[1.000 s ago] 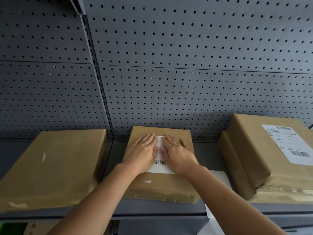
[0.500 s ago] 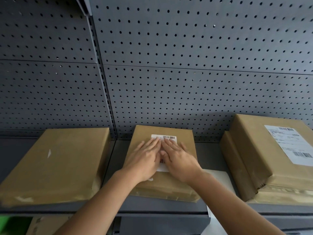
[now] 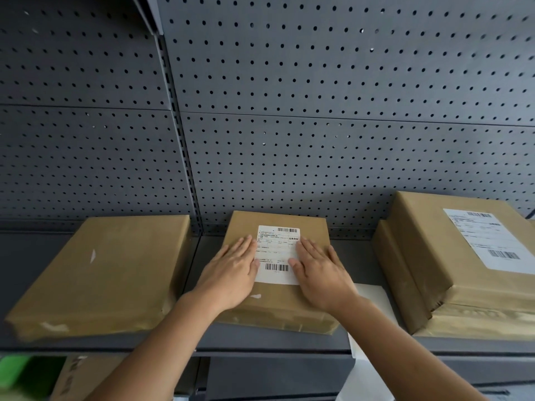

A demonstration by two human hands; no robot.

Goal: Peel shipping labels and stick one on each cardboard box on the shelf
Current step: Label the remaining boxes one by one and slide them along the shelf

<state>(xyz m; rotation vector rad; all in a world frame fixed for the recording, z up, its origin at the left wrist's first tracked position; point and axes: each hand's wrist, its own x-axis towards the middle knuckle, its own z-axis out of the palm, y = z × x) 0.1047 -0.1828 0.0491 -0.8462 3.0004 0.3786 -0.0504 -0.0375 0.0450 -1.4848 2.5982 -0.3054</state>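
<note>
Three brown cardboard boxes sit on a grey shelf (image 3: 260,342). The middle box (image 3: 278,302) carries a white shipping label (image 3: 277,254) with barcodes on its top. My left hand (image 3: 231,270) lies flat on the box at the label's left edge, fingers together. My right hand (image 3: 321,270) lies flat at the label's right edge. Neither hand holds anything. The right box (image 3: 463,270) has a white label (image 3: 489,238) stuck on top. The left box (image 3: 110,270) has a bare top.
A grey pegboard wall (image 3: 318,125) rises behind the boxes. A white backing sheet (image 3: 373,319) lies on the shelf between the middle and right boxes and hangs over the front edge. A lower shelf shows a cardboard box (image 3: 75,377) and something green (image 3: 17,371).
Both hands have slid apart from the label's middle to its left and right edges, uncovering most of the label. The view has tilted slightly.
</note>
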